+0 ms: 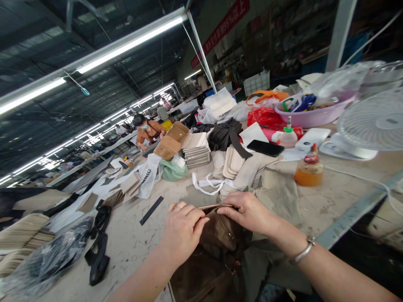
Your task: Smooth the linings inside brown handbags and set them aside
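A dark brown bag (217, 247) lies at the near edge of the worktable (141, 243), its top edge turned up toward me. My left hand (182, 230) is closed on the left side of that edge, fingers curled over it. My right hand (248, 212) pinches the same edge from the right, thumb and fingers pressed together on it. A silver bracelet (302, 251) sits on my right wrist. The bag's lower part runs out of view below.
Stacks of beige cut pieces (234, 163) and grey card stacks (197, 153) fill the middle. A black phone (265, 147), an orange glue jar (309, 171), a white fan (373, 121) and a pink basin (311, 113) stand at right. Black straps (99, 247) lie at left. A person (147, 130) works at the far bench.
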The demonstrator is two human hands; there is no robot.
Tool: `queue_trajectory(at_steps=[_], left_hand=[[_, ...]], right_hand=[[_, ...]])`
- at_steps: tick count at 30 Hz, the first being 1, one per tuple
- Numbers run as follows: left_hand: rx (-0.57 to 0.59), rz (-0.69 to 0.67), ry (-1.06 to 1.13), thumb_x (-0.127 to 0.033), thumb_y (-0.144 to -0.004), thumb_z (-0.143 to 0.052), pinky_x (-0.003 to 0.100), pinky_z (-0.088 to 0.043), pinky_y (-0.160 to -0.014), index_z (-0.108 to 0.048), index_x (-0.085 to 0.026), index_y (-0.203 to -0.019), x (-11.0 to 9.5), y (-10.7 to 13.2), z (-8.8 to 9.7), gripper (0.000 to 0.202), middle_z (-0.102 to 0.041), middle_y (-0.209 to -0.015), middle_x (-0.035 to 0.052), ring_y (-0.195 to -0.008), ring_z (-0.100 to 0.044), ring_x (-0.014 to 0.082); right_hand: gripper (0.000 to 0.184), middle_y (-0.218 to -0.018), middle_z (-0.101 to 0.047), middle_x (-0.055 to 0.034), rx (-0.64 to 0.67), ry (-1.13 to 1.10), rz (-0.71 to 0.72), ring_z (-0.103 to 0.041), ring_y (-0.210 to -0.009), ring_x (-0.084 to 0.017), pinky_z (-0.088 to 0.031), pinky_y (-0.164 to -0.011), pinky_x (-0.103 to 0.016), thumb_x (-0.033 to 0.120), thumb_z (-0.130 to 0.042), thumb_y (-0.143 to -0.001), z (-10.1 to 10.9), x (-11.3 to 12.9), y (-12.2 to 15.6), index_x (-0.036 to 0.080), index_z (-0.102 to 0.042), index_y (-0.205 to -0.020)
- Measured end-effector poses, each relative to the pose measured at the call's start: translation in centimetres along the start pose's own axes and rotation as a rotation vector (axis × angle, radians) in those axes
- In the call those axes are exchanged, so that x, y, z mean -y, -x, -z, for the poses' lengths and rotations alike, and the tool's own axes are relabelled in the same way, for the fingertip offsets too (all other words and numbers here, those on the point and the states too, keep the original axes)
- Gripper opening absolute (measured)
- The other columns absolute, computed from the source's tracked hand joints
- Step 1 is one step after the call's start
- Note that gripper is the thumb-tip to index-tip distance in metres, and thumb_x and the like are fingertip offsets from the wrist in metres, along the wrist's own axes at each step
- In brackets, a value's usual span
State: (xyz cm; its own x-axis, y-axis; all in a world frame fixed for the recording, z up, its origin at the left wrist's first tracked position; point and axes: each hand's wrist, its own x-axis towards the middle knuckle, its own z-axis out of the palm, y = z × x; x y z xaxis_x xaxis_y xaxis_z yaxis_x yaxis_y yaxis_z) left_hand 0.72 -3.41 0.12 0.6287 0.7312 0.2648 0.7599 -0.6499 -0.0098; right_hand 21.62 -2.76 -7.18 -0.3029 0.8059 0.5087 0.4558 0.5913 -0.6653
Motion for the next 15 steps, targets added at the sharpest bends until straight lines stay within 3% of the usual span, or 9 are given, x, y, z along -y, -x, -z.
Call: queue_trajectory(at_steps=[2,8,15], left_hand=[[-0.019,0.026,-0.012,-0.025,-0.084,-0.058,0.036,-0.038,-0.075,-0.065,-0.023,-0.073,0.3,0.0,0.0,0.013,-0.061,-0.076,0.0019,-0.076,-0.053,0.0182],[-0.091,0.115,0.093,-0.022,-0.081,-0.06,0.035,-0.041,-0.079,-0.066,-0.021,-0.072,0.6,-0.3,-0.4,0.011,-0.058,-0.091,0.0037,-0.087,-0.052,0.0195],[-0.047,0.169,0.227,-0.018,-0.081,-0.059,0.031,-0.044,-0.074,-0.061,-0.018,-0.07,1.1,-0.7,-1.2,0.011,-0.061,-0.081,0.0015,-0.077,-0.056,0.0161]], right_hand=[[0.027,-0.075,-0.066,-0.0037,0.004,-0.01,-0.002,-0.058,-0.071,-0.015,-0.04,-0.064,-0.024,0.039,-0.051,-0.09,0.0,0.1,0.0,0.019,-0.068,-0.083],[0.028,-0.075,-0.065,-0.0022,0.022,-0.028,-0.049,-0.057,-0.07,-0.014,-0.04,-0.064,-0.024,0.039,-0.049,-0.091,0.0,0.3,0.0,0.02,-0.066,-0.08],[0.031,-0.07,-0.059,-0.0013,0.054,0.002,-0.043,-0.055,-0.069,-0.013,-0.039,-0.063,-0.024,0.036,-0.045,-0.093,0.1,0.7,-0.2,0.019,-0.06,-0.072]])
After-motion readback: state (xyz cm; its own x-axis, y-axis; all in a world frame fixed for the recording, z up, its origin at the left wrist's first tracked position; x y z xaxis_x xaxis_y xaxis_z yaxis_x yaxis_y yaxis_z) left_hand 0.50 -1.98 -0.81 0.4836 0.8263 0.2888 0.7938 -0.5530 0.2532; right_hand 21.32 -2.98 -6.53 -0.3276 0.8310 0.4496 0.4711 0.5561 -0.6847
